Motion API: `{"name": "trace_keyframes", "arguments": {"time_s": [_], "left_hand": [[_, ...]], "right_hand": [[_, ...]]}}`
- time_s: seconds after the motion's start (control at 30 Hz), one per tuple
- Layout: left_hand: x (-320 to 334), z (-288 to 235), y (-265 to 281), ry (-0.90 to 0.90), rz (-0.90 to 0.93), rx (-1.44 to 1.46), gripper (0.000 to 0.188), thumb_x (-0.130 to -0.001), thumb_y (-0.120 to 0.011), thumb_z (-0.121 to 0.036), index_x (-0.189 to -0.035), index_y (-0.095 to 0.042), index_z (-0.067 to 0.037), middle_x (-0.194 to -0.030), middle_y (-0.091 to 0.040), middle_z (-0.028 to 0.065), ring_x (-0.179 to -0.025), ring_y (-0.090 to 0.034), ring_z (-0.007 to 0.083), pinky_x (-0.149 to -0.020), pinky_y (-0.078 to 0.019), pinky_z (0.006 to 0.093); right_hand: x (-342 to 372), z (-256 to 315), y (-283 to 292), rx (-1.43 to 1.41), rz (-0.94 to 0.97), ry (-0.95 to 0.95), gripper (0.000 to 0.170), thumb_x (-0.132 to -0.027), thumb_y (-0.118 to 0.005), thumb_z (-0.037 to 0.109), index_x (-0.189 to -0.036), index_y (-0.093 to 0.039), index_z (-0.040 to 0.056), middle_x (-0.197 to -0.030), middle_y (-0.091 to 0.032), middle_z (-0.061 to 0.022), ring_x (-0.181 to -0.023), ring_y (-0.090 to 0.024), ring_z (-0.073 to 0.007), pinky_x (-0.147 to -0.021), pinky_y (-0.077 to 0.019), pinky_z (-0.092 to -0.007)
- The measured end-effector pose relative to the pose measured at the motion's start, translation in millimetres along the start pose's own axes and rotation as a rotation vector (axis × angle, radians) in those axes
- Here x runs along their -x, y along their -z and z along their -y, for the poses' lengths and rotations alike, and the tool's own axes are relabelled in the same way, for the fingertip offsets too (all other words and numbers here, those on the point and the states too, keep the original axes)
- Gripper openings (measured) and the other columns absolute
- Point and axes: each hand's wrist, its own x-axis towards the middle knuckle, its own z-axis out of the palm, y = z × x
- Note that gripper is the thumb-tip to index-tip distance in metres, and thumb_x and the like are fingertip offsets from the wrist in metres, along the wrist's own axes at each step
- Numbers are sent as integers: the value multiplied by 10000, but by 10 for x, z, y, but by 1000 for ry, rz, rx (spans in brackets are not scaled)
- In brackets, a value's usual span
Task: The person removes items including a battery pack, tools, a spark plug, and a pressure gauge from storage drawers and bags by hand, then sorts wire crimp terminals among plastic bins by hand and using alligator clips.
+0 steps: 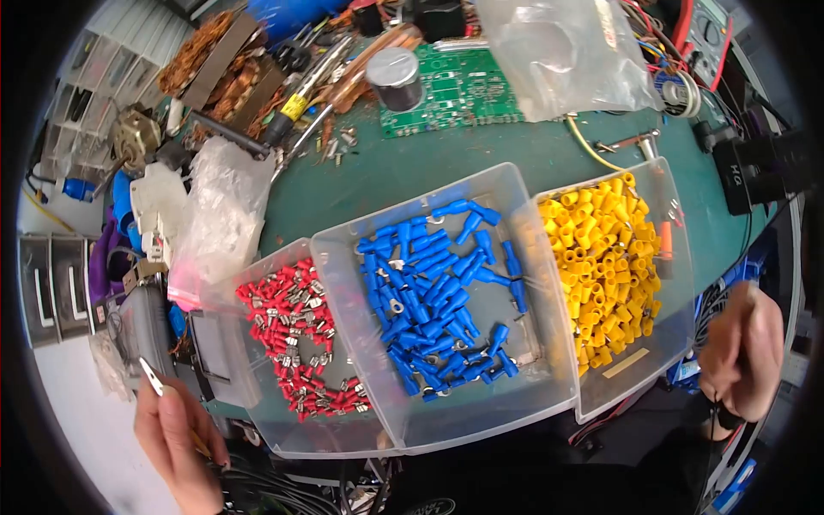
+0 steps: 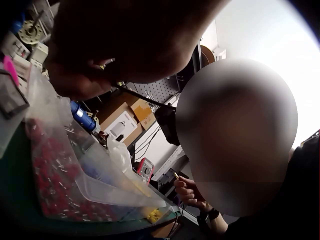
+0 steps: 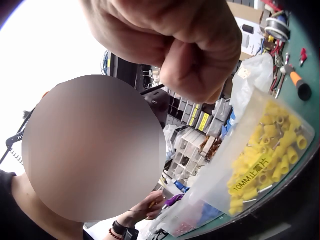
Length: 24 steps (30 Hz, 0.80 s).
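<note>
At the lower left of the head view, my left hand pinches a slim white-tipped piece between thumb and fingers. My right hand, fingers curled, is raised beyond the yellow bin at the right. The left wrist view shows that right hand pinching a small brass-coloured tip, with a dark cord hanging below it; the rest of the piece is hidden. Both hands are apart from the three clear bins, which hold red terminals, blue terminals and yellow terminals.
Behind the bins lie a green circuit board, a lidded jar, plastic bags and metal tools. A crumpled clear bag is left of the bins. A black box and a red-edged multimeter stand at the right.
</note>
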Motion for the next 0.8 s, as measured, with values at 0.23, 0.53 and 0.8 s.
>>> {"name": "trace_keyframes", "arguments": {"time_s": [0.23, 0.53, 0.8], "left_hand": [[15, -132, -174, -264, 76, -524, 218, -994, -517, -170, -905, -578, 19, -664, -599, 136, -494, -497, 239, -458, -384, 331], [-17, -337, -363, -611, 155, -851, 194, -970, -563, -179, -934, -625, 2, -803, -621, 218, -636, -607, 351, -524, -447, 407], [10, -444, -429, -712, 213, -926, 177, -929, -616, -126, -1044, -679, -7, -858, -645, 189, -698, -629, 365, -586, -480, 404]], "right_hand": [[-223, 40, -197, 378, 70, -62, 413, -998, -455, 302, -707, -515, 15, -504, -401, 36, -375, -282, -15, -367, -187, -213], [-375, -11, -111, 961, 178, 593, 184, -820, -712, 76, -961, -694, -41, -769, -647, -188, -625, -631, -314, -531, -472, -340], [-305, 52, -172, 1189, 193, 537, 162, -862, -653, 83, -967, -657, -40, -735, -603, -172, -591, -579, -327, -513, -439, -377]]}}
